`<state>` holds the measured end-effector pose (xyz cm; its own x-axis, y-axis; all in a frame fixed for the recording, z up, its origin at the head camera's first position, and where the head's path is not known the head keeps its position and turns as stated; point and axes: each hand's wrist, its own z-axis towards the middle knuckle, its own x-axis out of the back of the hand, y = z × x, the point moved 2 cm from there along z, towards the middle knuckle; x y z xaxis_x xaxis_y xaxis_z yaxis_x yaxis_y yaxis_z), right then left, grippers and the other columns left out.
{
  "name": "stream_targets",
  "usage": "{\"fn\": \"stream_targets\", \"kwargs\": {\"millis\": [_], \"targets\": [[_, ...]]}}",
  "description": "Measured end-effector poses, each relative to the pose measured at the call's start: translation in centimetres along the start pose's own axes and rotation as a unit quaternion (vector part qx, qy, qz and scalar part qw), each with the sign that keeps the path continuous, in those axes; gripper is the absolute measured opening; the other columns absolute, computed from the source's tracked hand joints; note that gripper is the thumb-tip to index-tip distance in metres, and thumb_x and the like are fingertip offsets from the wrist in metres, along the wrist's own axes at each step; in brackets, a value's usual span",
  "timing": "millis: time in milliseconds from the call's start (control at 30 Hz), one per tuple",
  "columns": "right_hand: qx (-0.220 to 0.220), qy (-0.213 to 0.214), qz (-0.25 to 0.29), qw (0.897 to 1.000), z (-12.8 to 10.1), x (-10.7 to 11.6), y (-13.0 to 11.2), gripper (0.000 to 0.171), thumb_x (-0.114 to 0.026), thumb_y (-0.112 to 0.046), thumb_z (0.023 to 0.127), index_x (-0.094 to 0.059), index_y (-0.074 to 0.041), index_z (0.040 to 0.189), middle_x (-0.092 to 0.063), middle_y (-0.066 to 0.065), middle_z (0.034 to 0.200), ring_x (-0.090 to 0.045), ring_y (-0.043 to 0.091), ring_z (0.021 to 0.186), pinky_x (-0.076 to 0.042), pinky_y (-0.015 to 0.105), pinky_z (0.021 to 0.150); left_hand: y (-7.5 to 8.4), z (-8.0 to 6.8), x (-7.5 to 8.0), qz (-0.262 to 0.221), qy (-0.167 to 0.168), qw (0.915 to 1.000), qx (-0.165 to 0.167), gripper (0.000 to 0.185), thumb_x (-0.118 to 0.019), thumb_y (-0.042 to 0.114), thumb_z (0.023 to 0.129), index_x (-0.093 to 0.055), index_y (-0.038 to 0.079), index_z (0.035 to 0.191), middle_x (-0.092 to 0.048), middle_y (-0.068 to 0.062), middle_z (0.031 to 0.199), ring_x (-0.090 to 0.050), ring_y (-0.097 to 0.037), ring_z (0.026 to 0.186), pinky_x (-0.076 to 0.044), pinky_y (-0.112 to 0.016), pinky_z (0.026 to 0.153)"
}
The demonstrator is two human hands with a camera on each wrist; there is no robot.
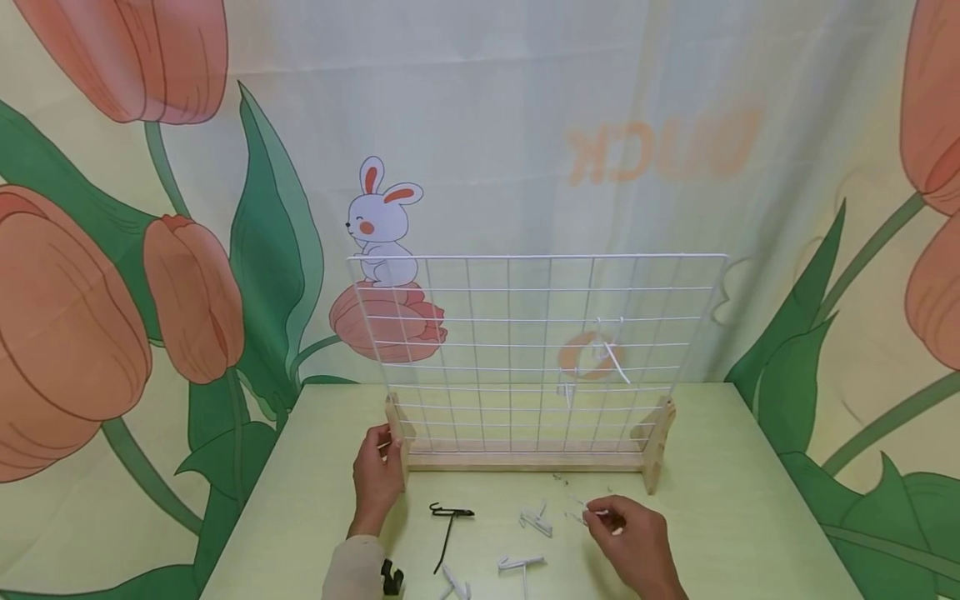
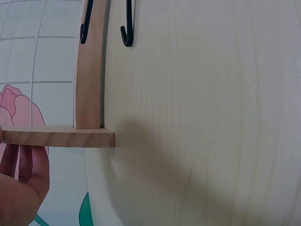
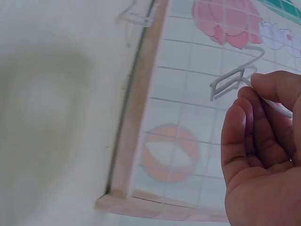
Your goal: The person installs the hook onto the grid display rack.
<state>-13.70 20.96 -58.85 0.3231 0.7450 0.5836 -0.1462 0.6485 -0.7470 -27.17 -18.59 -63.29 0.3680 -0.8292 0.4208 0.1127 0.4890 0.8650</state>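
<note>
**A:** Pinched between thumb and fingertips of the right hand (image 1: 633, 533) is a white wire hook (image 1: 596, 514), just off the pale green table (image 1: 750, 517), near and slightly right of the wire grid panel (image 1: 525, 350). What does the head view give on its lie?

**B:** It is small there; its long axis seems to run left to right, with the free end towards the left. The hand comes in from the near right, knuckles up. The left hand (image 1: 377, 475) grips the left wooden foot (image 1: 397, 437) of the panel's stand, fingers curled round it, forearm coming straight from the near edge.

**A:** What else lies on the table?

**B:** A black hook (image 1: 448, 525) lies between the hands, with loose white hooks (image 1: 536, 521) to its right.

**A:** And the left wrist view?

**B:** The wooden foot (image 2: 61, 136) fills the left side, the left hand's fingers (image 2: 23, 179) lying against its underside. Two black hook tips (image 2: 126, 40) show at the top edge.

**A:** The right wrist view?

**B:** The right hand (image 3: 263, 155) is palm-up and fingers curled, the fingertips clamping the white hook (image 3: 235, 80). Its shank runs from the fingers towards the left of the picture, and the bent end curves up over the grid behind it.
</note>
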Motion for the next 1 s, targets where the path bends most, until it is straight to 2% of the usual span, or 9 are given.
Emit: {"fn": "stream_targets", "kwargs": {"millis": [133,267,367,633,800,1000], "targets": [[0.05,0.039,0.012,0.998,0.2,0.5,-1.2,0.023,-0.091,-0.003,0.079,-0.079,-0.021,0.086,-0.075,-0.015,0.075,-0.065,-0.006,0.063,-0.055,0.021,0.058,0.0,-0.1,0.1,-0.004,-0.003,1.0,0.002,0.03,-0.063,0.014,0.107,-0.059,0.005,0.136,-0.069,-0.021,0.131,-0.072,-0.039,0.117,-0.06,-0.055,0.098],[0.089,0.072,0.028,0.993,0.6,0.9,-2.5,0.022,-0.091,-0.001,0.077,-0.08,-0.018,0.086,-0.076,-0.013,0.074,-0.066,-0.005,0.063,-0.053,0.016,0.058,0.0,-0.2,0.2,-0.006,-0.005,1.0,0.002,0.03,-0.062,0.015,0.108,-0.059,0.005,0.136,-0.068,-0.021,0.131,-0.072,-0.038,0.117,-0.06,-0.055,0.098],[0.094,0.087,0.045,0.991,1.0,1.4,-3.5,0.023,-0.091,-0.001,0.077,-0.08,-0.019,0.086,-0.076,-0.013,0.072,-0.066,-0.004,0.062,-0.049,0.013,0.058,-0.1,-0.2,0.2,-0.006,-0.004,1.0,0.002,0.03,-0.062,0.015,0.108,-0.06,0.006,0.136,-0.069,-0.02,0.131,-0.072,-0.038,0.117,-0.06,-0.054,0.098],[0.126,0.125,0.067,0.982,2.5,2.1,-6.1,0.023,-0.09,0.002,0.078,-0.082,-0.018,0.086,-0.077,-0.008,0.076,-0.066,-0.002,0.064,-0.046,0.013,0.057,-0.2,-0.2,0.2,-0.007,-0.003,1.0,0.003,0.03,-0.062,0.014,0.108,-0.059,0.006,0.136,-0.068,-0.02,0.13,-0.072,-0.038,0.117,-0.06,-0.054,0.097],[0.161,0.137,0.071,0.975,3.4,2.3,-7.2,0.02,-0.089,0.002,0.079,-0.082,-0.014,0.089,-0.079,-0.001,0.08,-0.067,-0.005,0.068,-0.049,0.01,0.06,0.0,-0.1,0.2,-0.01,-0.008,0.9999,0.009,0.031,-0.061,0.015,0.108,-0.059,0.007,0.138,-0.067,-0.019,0.132,-0.071,-0.037,0.119,-0.06,-0.055,0.098],[0.188,0.145,0.084,0.968,4.2,2.6,-8.9,0.019,-0.089,0.001,0.08,-0.082,-0.012,0.091,-0.08,0.001,0.083,-0.069,-0.002,0.071,-0.056,0.013,0.065,0.3,-0.1,0.2,-0.014,-0.01,0.9998,0.008,0.031,-0.061,0.015,0.108,-0.058,0.007,0.138,-0.067,-0.02,0.132,-0.07,-0.038,0.12,-0.06,-0.055,0.098]]}}
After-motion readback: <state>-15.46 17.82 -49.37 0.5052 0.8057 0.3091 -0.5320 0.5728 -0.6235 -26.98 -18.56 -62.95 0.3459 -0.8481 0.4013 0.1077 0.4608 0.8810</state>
